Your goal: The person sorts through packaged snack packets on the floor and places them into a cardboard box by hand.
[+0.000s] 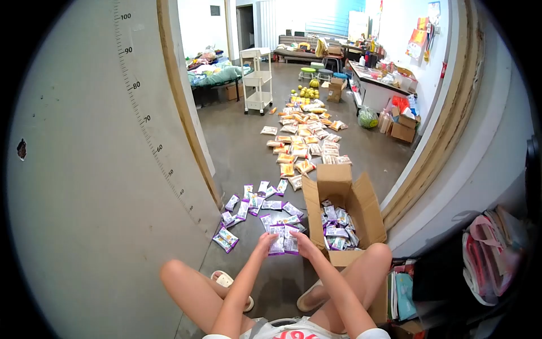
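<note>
Between my knees, my left hand (265, 243) is closed on the left edge of a purple-and-silver snack packet (276, 242). My right hand (305, 245) grips the right edge of a second, matching packet (291, 240). The two packets are side by side and touch; whether they are joined cannot be made out. Just beyond them, several similar purple packets (272, 205) lie scattered on the floor. To the right stands an open cardboard box (367, 206) with its flaps up, and more of these packets (337, 231) are heaped inside it.
Orange-and-white bags (305, 140) stretch in a long strip over the floor, with yellow-green round fruit (309, 91) behind. A white trolley (257, 82) stands left of the strip. The measuring-marked wall (101, 169) is on my left; a doorframe (435, 127) and bags (485, 248) are on my right.
</note>
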A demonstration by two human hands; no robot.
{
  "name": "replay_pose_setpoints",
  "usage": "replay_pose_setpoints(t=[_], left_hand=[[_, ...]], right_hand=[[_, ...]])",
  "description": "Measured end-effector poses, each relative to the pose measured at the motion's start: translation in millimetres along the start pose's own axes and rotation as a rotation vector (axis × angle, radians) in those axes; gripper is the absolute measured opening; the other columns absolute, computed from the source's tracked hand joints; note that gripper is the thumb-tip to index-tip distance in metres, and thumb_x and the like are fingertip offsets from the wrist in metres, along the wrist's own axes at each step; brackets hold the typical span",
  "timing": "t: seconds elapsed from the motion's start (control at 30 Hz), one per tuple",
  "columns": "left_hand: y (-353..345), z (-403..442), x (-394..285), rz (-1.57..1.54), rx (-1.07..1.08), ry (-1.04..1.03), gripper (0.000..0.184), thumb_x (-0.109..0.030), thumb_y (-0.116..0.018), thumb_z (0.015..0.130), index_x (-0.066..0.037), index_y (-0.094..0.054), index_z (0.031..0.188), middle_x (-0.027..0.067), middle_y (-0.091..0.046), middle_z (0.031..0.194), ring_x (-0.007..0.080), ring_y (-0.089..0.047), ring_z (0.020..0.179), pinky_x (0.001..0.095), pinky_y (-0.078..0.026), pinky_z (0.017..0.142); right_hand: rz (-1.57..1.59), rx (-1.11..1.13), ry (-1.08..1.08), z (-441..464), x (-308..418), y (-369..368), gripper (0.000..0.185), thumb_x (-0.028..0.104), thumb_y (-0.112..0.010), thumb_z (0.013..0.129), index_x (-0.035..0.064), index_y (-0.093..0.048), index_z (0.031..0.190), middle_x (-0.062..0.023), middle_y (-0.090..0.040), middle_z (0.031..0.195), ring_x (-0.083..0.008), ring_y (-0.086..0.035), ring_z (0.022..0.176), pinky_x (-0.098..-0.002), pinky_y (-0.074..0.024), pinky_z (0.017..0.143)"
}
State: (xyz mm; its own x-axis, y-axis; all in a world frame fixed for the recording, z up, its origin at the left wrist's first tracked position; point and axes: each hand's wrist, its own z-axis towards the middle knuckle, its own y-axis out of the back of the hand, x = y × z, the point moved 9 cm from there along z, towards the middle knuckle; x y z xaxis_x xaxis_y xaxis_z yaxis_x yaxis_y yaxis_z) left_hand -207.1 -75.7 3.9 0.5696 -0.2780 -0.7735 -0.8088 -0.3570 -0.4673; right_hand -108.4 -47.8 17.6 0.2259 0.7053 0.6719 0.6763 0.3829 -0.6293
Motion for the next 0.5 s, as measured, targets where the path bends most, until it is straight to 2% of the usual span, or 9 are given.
replay_pose_setpoints(t=[0.13,0.23,0.33,0.5], left_hand=[[-4,8,-13,-0.021,-0.009,0.019,0.019,-0.012,-0.049,0.067,-0.002,-0.048,0.083,0.0076,-0.053,0.075,0.0175,-0.053,0.063,0.0296,-0.044,0.057],[-29,3,-25,-0.189,0.139,0.096,0.026,-0.017,-0.045,0.069,0.0,-0.047,0.088,0.0106,-0.054,0.078,0.0198,-0.053,0.067,0.0309,-0.043,0.061],[-49,3,-42,-0.17,0.275,0.059,0.032,-0.022,-0.04,0.071,0.002,-0.047,0.092,0.0126,-0.054,0.082,0.0215,-0.053,0.071,0.0321,-0.042,0.066],[-61,7,-52,-0.197,0.304,0.075,0.034,-0.024,-0.038,0.072,0.002,-0.047,0.093,0.0138,-0.053,0.084,0.0237,-0.052,0.074,0.0357,-0.041,0.069]], right_hand=[[-0.041,0.016,0.003,-8,27,-19,0.027,0.023,-0.041,0.075,0.0036,-0.044,0.093,-0.0056,-0.053,0.082,-0.0149,-0.053,0.073,-0.0257,-0.0417,0.065],[-0.064,0.029,0.046,-12,51,-33,0.028,0.025,-0.04,0.075,0.0044,-0.044,0.094,-0.0055,-0.053,0.085,-0.0153,-0.052,0.074,-0.0266,-0.0413,0.067],[-0.089,0.088,0.063,-13,72,-45,0.029,0.026,-0.039,0.075,0.0053,-0.044,0.094,-0.0056,-0.053,0.086,-0.0155,-0.052,0.074,-0.0274,-0.0408,0.068],[-0.105,0.036,0.069,-18,89,-48,0.028,0.025,-0.041,0.074,0.0057,-0.045,0.093,-0.0055,-0.053,0.085,-0.0162,-0.052,0.074,-0.0283,-0.0411,0.067]])
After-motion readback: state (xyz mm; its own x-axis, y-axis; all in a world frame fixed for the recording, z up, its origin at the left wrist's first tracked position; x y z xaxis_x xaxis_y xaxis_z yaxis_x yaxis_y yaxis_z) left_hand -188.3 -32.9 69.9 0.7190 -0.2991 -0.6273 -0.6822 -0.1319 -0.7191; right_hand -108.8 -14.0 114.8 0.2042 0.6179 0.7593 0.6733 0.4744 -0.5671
